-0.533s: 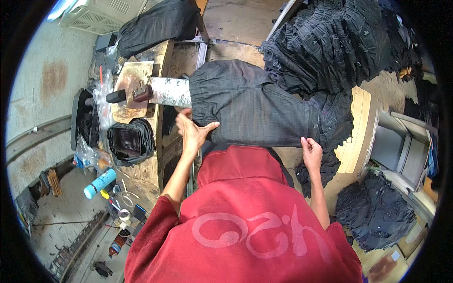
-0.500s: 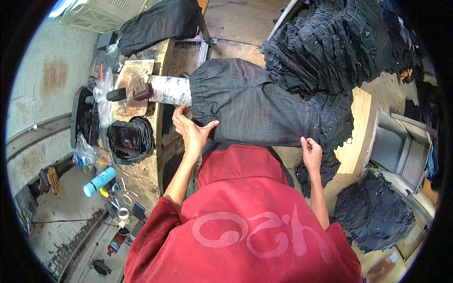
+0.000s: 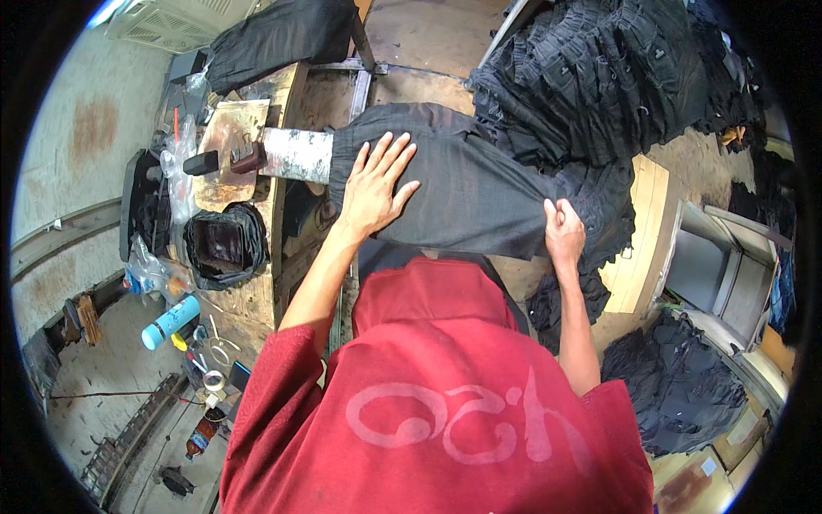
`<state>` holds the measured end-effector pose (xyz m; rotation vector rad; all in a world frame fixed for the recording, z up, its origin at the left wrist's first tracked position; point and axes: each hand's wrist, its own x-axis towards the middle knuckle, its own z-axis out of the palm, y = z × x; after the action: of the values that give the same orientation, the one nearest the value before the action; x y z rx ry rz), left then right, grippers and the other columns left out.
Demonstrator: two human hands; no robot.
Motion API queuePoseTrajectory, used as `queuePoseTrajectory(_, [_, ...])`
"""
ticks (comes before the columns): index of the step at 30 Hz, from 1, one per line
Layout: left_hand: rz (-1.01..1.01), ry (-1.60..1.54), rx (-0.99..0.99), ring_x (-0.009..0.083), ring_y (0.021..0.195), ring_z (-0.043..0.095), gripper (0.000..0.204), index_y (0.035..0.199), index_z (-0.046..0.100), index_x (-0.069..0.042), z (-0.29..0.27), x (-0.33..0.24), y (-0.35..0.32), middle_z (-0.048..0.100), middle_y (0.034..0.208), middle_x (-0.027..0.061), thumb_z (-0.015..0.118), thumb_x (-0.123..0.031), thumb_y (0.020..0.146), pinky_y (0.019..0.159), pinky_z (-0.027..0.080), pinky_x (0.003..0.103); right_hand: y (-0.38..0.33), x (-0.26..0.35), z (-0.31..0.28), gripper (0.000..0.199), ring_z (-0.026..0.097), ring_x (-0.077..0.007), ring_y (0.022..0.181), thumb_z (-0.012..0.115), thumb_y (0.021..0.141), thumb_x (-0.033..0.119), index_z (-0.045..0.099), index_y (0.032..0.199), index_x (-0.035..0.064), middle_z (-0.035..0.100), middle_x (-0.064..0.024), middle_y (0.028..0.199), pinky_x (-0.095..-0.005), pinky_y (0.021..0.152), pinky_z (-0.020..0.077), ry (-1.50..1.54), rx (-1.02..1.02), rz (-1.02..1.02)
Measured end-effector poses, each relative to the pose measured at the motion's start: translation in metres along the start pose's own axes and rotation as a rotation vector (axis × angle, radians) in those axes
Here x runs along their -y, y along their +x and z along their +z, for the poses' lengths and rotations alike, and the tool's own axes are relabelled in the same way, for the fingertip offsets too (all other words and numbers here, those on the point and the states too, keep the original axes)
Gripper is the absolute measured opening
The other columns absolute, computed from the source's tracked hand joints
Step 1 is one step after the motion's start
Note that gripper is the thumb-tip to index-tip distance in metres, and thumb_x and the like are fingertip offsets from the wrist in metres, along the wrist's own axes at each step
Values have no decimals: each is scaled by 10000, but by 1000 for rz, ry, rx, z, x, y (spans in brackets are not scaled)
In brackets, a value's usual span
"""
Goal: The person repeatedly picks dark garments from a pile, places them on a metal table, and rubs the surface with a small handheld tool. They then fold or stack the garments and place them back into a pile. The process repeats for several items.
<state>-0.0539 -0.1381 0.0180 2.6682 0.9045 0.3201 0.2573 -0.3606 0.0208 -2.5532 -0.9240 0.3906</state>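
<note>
A pair of dark grey elastic-edged trousers (image 3: 467, 184) lies stretched over a narrow board, its gathered end toward the left. The whitish, worn tip of the board (image 3: 295, 156) sticks out of that gathered end. Flat on the cloth near the gathers rests my left hand (image 3: 377, 184), fingers spread. My right hand (image 3: 565, 230) pinches the near edge of the trousers farther right. Beyond the right hand the cloth bunches up. Left of the board tip, a dark clamp-like block (image 3: 248, 158) sits by a stained plate (image 3: 224, 190).
A large heap of dark garments (image 3: 591, 81) fills the far right. Another dark garment (image 3: 287, 43) hangs at the far left. A black-lined bin (image 3: 224, 244) stands on the wooden bench at left, near a blue bottle (image 3: 169, 322). Dark cloth pieces (image 3: 675, 385) are piled at lower right.
My left hand has moved from the near edge up onto the cloth and lies flat there. My right hand has shifted slightly farther away, and the trousers' near edge is pulled up at right.
</note>
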Motion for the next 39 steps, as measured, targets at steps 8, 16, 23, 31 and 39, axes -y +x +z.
queuePoseTrajectory(8, [-64,-98,-47,334,1548,338,609,1530,529,-172,-3,3,-7,419,1650,99,668,-373,972,1264,241,528,-13,32,-7,337,647,-336,665,684,1001,413,650,1066,84,616,-105,680,-480,656,473,-35,-45,95])
queuePoseTrajectory(16, [-3,-229,-121,344,1574,280,673,1547,494,-150,3,20,-16,363,1674,133,681,-389,946,1288,208,522,-8,259,41,401,622,-263,921,821,855,189,694,1217,74,675,-97,983,-406,826,523,263,152,-709])
queuePoseTrajectory(23, [11,-189,-137,372,1595,224,669,1574,444,-175,36,25,-18,290,1709,165,531,-480,985,1281,161,563,-37,470,184,607,580,-341,1093,784,864,375,623,1310,-5,640,-173,1144,-476,869,478,94,237,-1081])
queuePoseTrajectory(31, [-47,-177,-257,411,1553,296,566,1487,572,-190,36,16,-30,354,1674,169,666,-362,956,1240,256,589,-66,460,218,527,597,-386,970,829,811,231,553,1232,75,625,-166,1017,-523,816,481,193,424,-980])
queuePoseTrajectory(39, [13,-22,-93,411,1405,458,470,1399,652,-251,-5,22,-4,491,1553,140,705,-338,940,1164,353,576,-73,322,85,359,660,-222,1165,827,884,216,699,1140,1,722,-137,1201,-357,979,542,392,136,-363])
